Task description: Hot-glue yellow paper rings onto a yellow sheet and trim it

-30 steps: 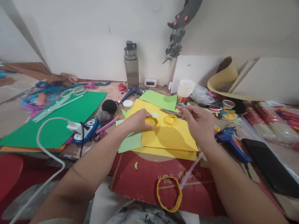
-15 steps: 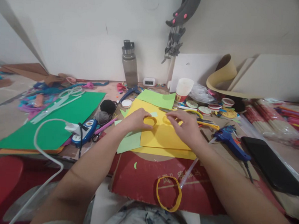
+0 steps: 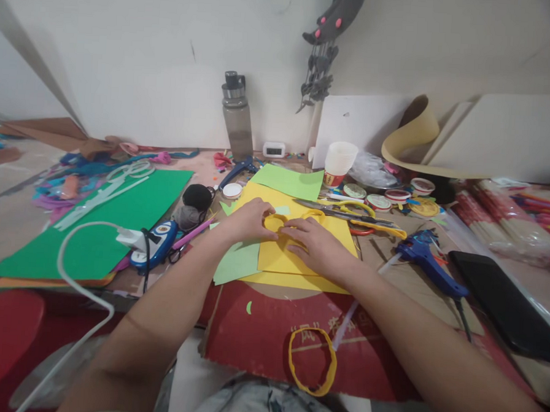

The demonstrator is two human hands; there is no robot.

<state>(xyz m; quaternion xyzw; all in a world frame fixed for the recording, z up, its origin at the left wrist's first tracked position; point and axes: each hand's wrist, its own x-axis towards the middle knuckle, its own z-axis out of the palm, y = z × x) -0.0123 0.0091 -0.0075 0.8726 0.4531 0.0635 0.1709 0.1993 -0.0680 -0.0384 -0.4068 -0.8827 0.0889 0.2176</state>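
Observation:
My left hand (image 3: 254, 222) is closed around the left side of a small yellow ring (image 3: 275, 221), which looks like a curled strip, above yellow sheets (image 3: 291, 256). My right hand (image 3: 313, 244) is at the ring's right side, fingers stretched out and slightly apart, fingertips at its edge; whether they press it I cannot tell. Just beyond that hand lies a second small yellow loop (image 3: 314, 215), close to the blades of yellow-handled scissors (image 3: 366, 221). A larger yellow ring (image 3: 313, 362) rests on the red cardboard (image 3: 249, 346) near my lap.
Light green paper (image 3: 290, 181) lies behind the yellow sheets, with a dark green sheet (image 3: 131, 223) to the left. On the right are a blue glue gun (image 3: 431, 263) and a black phone (image 3: 504, 304). A bottle (image 3: 237, 121) and paper cups (image 3: 339, 163) stand at the back.
My right hand has moved left and slightly toward me, away from the second yellow loop, to the ring at my left hand. The scissors show more fully. My left hand has barely moved.

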